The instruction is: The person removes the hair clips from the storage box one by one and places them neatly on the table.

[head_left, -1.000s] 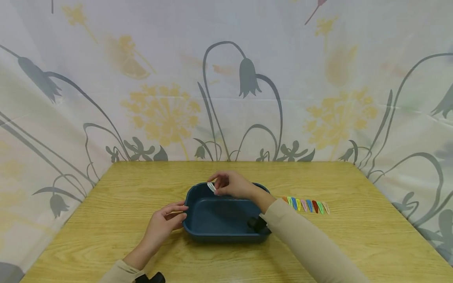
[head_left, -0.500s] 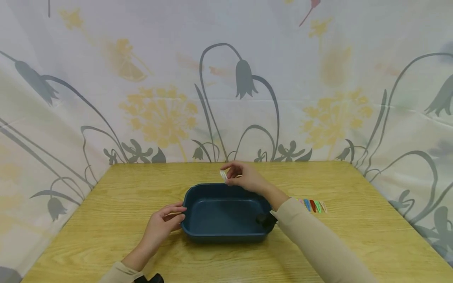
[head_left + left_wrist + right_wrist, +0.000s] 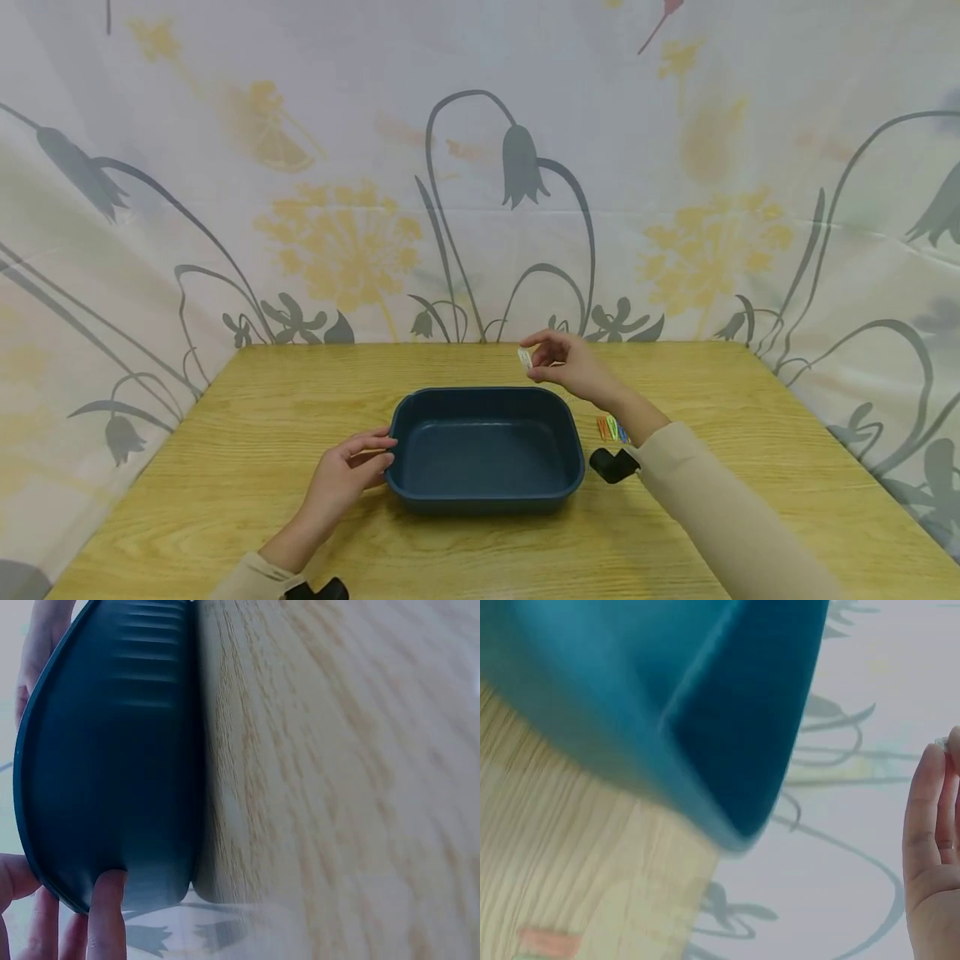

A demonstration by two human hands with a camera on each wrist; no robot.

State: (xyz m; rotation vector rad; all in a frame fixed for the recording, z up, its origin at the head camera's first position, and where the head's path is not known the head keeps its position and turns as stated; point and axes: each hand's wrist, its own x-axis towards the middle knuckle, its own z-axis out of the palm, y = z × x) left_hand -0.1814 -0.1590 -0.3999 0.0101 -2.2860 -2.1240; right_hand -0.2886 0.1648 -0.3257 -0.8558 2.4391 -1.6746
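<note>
A dark blue rectangular basin (image 3: 486,506) stands on the table, nothing visible inside it. My left hand (image 3: 339,482) holds its left end, fingertips at the rim; in the left wrist view one fingertip (image 3: 109,900) presses the outer wall and other fingers lie beyond the edge. Above and behind the basin's back right corner, my right hand (image 3: 573,367) pinches a white snap hair clip (image 3: 525,359) between thumb and fingertips. Only the clip's tip shows in the right wrist view. Right of the basin lie hair clips (image 3: 612,428), orange, green and blue; my right forearm covers others.
The wood-grain table (image 3: 285,400) reaches back to a hanging cloth (image 3: 337,167) printed with flowers. Black wrist camera mounts (image 3: 613,465) jut from both sleeves, the right one just beside the basin's right end.
My right hand has moved right and slightly up with the white hair clip, from over the basin's back rim. More of the basin shows, and the forearm covers different clips. The left hand stays put.
</note>
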